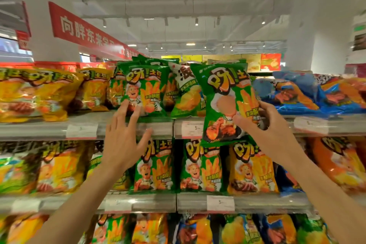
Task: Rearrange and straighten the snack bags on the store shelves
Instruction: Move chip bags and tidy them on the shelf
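Observation:
My right hand (265, 125) grips a green snack bag (225, 101) by its lower right side and holds it in front of the top shelf (118, 128), tilted a little. My left hand (122, 136) is spread open, fingertips touching the bottom of an upright green bag (146, 89) standing on the top shelf. Behind the held bag a green-and-white chip bag (184, 93) leans at an angle. More green bags (154, 166) stand upright on the middle shelf.
Yellow bags (45, 93) lie slumped on the top shelf at left, blue bags (297, 93) lie at right. Price tags (220, 203) line the shelf edges. Orange and yellow bags (251, 168) fill the middle shelf; a lower shelf holds mixed bags. A red banner (87, 29) hangs overhead.

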`<state>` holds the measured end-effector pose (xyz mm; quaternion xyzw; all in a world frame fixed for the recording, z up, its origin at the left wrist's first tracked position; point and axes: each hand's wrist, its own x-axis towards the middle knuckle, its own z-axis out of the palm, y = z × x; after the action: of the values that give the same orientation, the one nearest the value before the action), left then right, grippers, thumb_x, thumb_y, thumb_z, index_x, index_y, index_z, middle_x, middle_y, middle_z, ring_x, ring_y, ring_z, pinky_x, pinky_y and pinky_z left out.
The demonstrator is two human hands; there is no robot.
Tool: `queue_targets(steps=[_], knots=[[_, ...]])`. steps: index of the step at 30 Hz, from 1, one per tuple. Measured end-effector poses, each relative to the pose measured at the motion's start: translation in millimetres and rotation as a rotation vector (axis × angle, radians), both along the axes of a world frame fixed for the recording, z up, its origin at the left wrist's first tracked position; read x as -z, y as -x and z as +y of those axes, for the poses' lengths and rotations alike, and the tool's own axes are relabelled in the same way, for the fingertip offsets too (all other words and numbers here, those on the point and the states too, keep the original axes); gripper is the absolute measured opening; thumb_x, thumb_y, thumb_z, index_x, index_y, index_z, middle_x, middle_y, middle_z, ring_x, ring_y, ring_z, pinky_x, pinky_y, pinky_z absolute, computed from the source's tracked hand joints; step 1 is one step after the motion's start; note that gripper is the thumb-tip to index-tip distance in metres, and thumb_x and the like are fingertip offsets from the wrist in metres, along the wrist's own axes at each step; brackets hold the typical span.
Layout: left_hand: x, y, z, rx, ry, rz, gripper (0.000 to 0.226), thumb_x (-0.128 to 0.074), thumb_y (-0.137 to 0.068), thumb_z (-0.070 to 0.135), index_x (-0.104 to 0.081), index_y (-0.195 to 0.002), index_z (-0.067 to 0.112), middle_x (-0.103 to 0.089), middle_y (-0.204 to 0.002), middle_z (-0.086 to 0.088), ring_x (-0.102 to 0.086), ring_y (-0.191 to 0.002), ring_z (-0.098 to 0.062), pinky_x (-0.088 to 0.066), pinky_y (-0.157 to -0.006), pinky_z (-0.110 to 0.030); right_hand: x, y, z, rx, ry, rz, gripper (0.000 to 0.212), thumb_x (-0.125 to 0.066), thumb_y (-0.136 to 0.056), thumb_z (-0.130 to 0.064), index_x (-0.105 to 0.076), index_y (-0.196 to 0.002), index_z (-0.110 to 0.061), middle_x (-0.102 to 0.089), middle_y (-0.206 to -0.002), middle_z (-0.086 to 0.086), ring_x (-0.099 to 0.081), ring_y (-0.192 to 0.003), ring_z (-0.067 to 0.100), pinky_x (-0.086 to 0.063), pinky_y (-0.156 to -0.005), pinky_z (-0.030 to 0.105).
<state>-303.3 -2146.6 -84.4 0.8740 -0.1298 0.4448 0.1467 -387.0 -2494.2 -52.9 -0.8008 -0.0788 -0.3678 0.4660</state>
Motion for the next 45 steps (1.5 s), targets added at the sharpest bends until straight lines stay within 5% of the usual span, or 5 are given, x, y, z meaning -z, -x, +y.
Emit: queue_targets(steps=[7, 18, 26, 40, 45], knots=[[-2.0, -10.4, 52.9, -0.129, 0.044, 0.112, 0.088, -0.023, -0.092, 0.077, -0.004, -0.165, 0.033, -0.002, -0.174, -0.009, -0.005, -0.16, -0.028, -0.011, -0.127, -0.052, -4.8, -17.0, 35.8, -0.047, 0.0, -0.031, 0.08, -0.066, -0.069, -0.08, -0.042, -0.135, -0.042, -0.05, -0.099, -0.059, -0.048, -0.097, -0.033, -0.038, -0.077, 0.012], [-8.4, -43.3, 137.2, -0.158, -0.013, 0.089, 0.094, -0.007, -0.086, 0.088, 0.002, -0.164, 0.037, 0.009, -0.173, -0.007, 0.015, -0.159, -0.022, 0.01, -0.126, -0.054, -10.0, -33.4, 110.3, 0.017, 0.052, -0.016, 0.088, -0.068, -0.068, -0.08, -0.044, -0.141, -0.037, -0.056, -0.106, -0.038, -0.052, -0.093, -0.029, -0.04, -0.077, 0.015], [-29.2, -79.8, 234.1, -0.167, -0.089, 0.041, 0.105, -0.003, -0.079, 0.096, -0.004, -0.165, 0.035, 0.018, -0.172, -0.007, 0.023, -0.157, -0.024, 0.012, -0.124, -0.059, -22.9, -41.4, 205.6, 0.136, -0.015, -0.026, 0.09, -0.066, -0.067, -0.082, -0.042, -0.142, -0.039, -0.057, -0.124, -0.02, -0.057, -0.11, 0.006, -0.041, -0.092, 0.033], [-31.0, -106.8, 286.2, -0.057, -0.035, -0.098, 0.084, -0.011, -0.097, 0.076, -0.011, -0.165, 0.028, -0.001, -0.174, -0.009, 0.01, -0.16, -0.023, 0.011, -0.126, -0.05, -77.1, -77.2, 353.0, 0.065, -0.061, -0.062, 0.075, -0.061, -0.075, -0.084, -0.051, -0.135, -0.04, -0.047, -0.104, -0.04, -0.048, -0.09, -0.022, -0.033, -0.074, 0.014], [-29.0, -108.8, 287.0, -0.051, -0.023, -0.108, 0.081, -0.018, -0.099, 0.067, -0.008, -0.166, 0.022, 0.002, -0.174, -0.007, 0.013, -0.159, -0.021, 0.013, -0.126, -0.048, -85.4, -119.7, 398.7, -0.051, -0.121, 0.083, 0.09, -0.057, -0.078, -0.085, -0.045, -0.145, -0.028, -0.052, -0.136, -0.008, -0.052, -0.108, 0.005, -0.037, -0.086, 0.027]])
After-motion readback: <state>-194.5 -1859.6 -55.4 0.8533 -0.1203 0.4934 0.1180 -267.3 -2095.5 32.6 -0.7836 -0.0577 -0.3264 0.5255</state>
